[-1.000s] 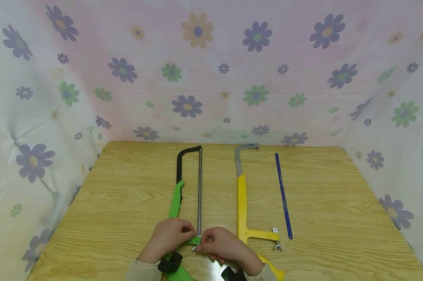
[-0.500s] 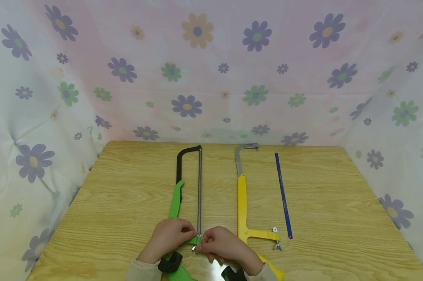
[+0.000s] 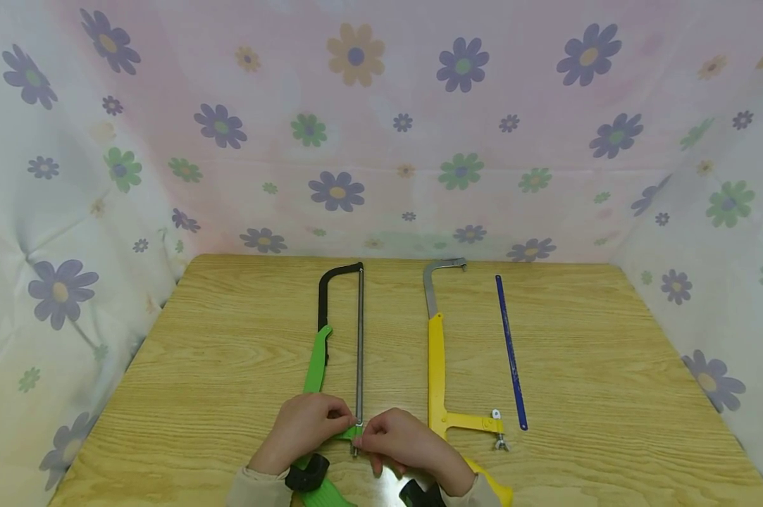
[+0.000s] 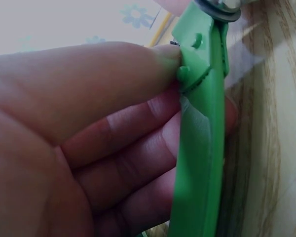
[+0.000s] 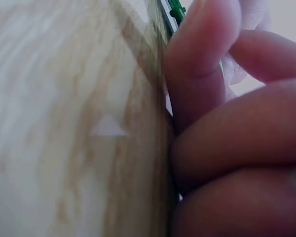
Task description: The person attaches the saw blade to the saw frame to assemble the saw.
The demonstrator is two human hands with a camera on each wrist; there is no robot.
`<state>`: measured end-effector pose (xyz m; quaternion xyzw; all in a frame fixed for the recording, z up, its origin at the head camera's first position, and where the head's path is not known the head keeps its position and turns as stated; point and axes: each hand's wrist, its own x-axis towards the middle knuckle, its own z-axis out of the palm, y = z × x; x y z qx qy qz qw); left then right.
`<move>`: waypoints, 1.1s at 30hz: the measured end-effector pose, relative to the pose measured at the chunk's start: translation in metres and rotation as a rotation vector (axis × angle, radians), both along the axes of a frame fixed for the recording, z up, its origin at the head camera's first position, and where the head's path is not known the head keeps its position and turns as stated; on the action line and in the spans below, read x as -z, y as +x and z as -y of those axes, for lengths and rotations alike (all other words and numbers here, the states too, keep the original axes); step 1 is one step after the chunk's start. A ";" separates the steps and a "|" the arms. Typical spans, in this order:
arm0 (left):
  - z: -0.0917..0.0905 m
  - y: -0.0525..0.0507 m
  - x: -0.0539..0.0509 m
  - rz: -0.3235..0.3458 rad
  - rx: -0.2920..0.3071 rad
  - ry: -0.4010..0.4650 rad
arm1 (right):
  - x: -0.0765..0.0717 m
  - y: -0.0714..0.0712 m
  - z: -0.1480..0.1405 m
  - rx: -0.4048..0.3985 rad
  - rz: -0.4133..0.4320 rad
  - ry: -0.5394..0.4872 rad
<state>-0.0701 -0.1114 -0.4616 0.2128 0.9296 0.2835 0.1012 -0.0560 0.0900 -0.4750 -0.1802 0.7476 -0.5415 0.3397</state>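
Pinching grips: left hand (image 3: pixel 308 426), green saw (image 3: pixel 317 360); right hand (image 3: pixel 403 442), wing nut (image 3: pixel 354 451); table's left edge (image 3: pixel 126 384) well apart.

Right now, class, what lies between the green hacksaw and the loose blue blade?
The head view shows the yellow hacksaw frame between them, plus the right hand at the green hacksaw.

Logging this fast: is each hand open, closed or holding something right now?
Left hand: closed, holding the green hacksaw.
Right hand: curled at the saw's screw; can't tell whether it's pinching.
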 end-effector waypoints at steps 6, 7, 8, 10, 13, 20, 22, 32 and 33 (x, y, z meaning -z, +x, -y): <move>0.000 0.000 0.000 -0.001 0.003 -0.001 | 0.002 -0.001 -0.001 -0.006 -0.011 0.009; 0.000 0.000 0.000 -0.001 0.004 0.000 | 0.002 -0.001 -0.001 -0.006 -0.012 0.007; 0.000 -0.001 0.000 0.001 0.004 0.002 | 0.002 -0.001 -0.001 -0.006 -0.012 0.004; 0.000 -0.001 0.000 0.002 0.005 0.004 | 0.002 -0.001 -0.001 -0.006 -0.012 0.001; 0.000 -0.001 0.000 0.001 0.002 0.002 | 0.002 -0.001 -0.001 -0.009 -0.016 -0.001; 0.000 -0.001 0.000 0.001 -0.005 -0.003 | 0.001 -0.001 -0.001 -0.008 -0.018 -0.003; 0.000 -0.001 0.000 0.001 -0.006 -0.003 | 0.000 0.000 -0.001 -0.008 -0.019 -0.002; 0.000 0.000 0.000 0.002 0.001 -0.001 | 0.000 0.000 -0.001 -0.020 -0.022 0.010; 0.000 0.000 0.000 0.001 0.001 -0.001 | 0.000 0.000 -0.001 -0.023 -0.022 0.009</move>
